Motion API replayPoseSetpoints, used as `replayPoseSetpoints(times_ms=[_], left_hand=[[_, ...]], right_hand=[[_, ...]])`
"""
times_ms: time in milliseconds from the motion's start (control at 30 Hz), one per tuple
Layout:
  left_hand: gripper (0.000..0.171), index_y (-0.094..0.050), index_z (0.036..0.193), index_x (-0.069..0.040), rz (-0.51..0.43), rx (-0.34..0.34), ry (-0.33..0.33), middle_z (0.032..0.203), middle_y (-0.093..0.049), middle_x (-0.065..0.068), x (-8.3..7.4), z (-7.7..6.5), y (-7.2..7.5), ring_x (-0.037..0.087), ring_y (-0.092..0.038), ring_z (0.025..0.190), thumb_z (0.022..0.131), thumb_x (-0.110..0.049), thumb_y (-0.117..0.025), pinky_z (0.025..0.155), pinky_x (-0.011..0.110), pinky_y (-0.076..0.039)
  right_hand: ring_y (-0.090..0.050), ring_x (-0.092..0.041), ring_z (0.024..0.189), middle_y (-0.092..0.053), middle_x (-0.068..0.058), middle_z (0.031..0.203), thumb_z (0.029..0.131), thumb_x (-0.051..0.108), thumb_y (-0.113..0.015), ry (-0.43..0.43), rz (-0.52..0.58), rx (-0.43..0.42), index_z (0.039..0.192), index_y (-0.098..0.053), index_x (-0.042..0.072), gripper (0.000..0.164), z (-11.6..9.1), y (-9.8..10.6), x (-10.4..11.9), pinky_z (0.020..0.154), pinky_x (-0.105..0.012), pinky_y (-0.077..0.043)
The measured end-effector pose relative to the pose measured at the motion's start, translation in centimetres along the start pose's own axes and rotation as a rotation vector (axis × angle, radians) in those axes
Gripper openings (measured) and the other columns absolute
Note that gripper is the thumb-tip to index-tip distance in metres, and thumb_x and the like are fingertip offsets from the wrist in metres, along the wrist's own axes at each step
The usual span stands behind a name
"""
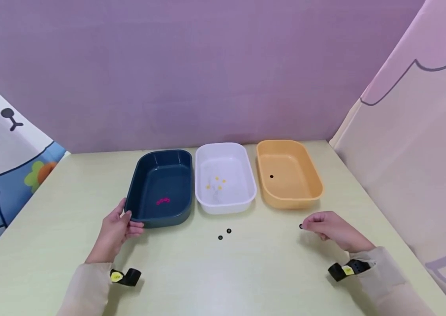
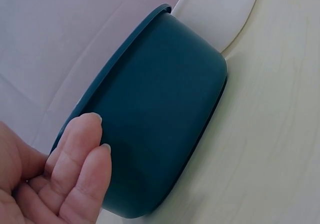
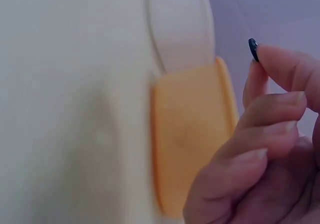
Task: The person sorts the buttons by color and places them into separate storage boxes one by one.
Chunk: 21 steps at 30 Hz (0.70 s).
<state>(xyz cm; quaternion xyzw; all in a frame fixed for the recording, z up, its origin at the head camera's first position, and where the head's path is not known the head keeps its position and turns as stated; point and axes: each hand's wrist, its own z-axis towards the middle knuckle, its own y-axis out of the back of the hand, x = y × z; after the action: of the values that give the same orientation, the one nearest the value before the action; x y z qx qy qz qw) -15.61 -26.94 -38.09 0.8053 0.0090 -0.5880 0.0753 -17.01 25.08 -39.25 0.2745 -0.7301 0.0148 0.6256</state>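
My left hand (image 1: 113, 229) holds the near left corner of a dark blue tray (image 1: 185, 215), thumb at its rim and other fingers against the outer wall. Several small pink pieces (image 1: 162, 201) lie inside that tray. Between thumb and index finger, my right hand (image 1: 333, 228) pinches a small black button (image 3: 253, 49) above the table, in front of the orange tray (image 1: 290, 203). One black button (image 1: 272, 176) lies in the orange tray. On the table are two more black buttons, a farther one (image 1: 229, 231) and a nearer one (image 1: 220, 237).
Between the blue and orange trays stands a white tray (image 1: 226, 208) with several small yellow pieces (image 1: 219, 188) in it. A purple cloth (image 1: 207, 74) hangs behind the pale table (image 1: 246, 281). Printed cloths hang at both sides.
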Motion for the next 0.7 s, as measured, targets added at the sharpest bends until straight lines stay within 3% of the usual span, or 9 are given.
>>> replayPoseSetpoints(times_ms=[100, 267, 333, 700], left_hand=[[0.059, 0.009, 0.153, -0.019, 0.008, -0.002, 0.002, 0.067, -0.065, -0.003, 0.2, 0.1, -0.1, 0.007, -0.065, 0.057, 0.106, -0.013, -0.027, 0.062, 0.021, -0.055], [0.059, 0.009, 0.153, -0.019, 0.001, -0.002, -0.002, 0.068, -0.065, -0.002, 0.4, 0.1, -0.1, 0.008, -0.065, 0.057, 0.106, -0.013, -0.026, 0.062, 0.022, -0.055], [0.059, 0.009, 0.153, -0.019, -0.001, -0.001, -0.010, 0.067, -0.065, -0.003, 0.3, 0.1, 0.0, 0.007, -0.065, 0.056, 0.106, -0.012, -0.026, 0.062, 0.021, -0.055], [0.060, 0.009, 0.153, -0.017, 0.005, 0.005, -0.025, 0.067, -0.065, -0.003, 0.1, 0.1, -0.1, 0.007, -0.064, 0.056, 0.106, -0.012, -0.027, 0.061, 0.021, -0.055]], right_hand=[[-0.039, -0.004, 0.054, -0.046, 0.007, 0.062, 0.095, 0.011, -0.057, -0.002, 0.031, -0.012, 0.101, -0.064, -0.012, 0.025, -0.2, 1.5, 0.6, 0.052, -0.019, -0.036], [-0.039, -0.004, 0.054, -0.042, 0.008, 0.061, 0.097, 0.012, -0.055, -0.030, 0.079, -0.025, 0.091, -0.071, 0.014, 0.017, -0.1, 3.7, 1.7, 0.051, -0.018, -0.035], [-0.039, -0.005, 0.055, -0.042, 0.008, 0.061, 0.097, 0.013, -0.055, -0.043, 0.084, -0.035, 0.090, -0.071, 0.018, 0.018, 0.3, 4.2, 2.2, 0.051, -0.018, -0.035], [-0.037, -0.006, 0.050, -0.039, 0.006, 0.056, 0.092, 0.018, -0.062, -0.050, -0.096, -0.091, 0.086, -0.067, 0.006, 0.014, 5.4, 5.4, 5.3, 0.048, -0.019, -0.031]])
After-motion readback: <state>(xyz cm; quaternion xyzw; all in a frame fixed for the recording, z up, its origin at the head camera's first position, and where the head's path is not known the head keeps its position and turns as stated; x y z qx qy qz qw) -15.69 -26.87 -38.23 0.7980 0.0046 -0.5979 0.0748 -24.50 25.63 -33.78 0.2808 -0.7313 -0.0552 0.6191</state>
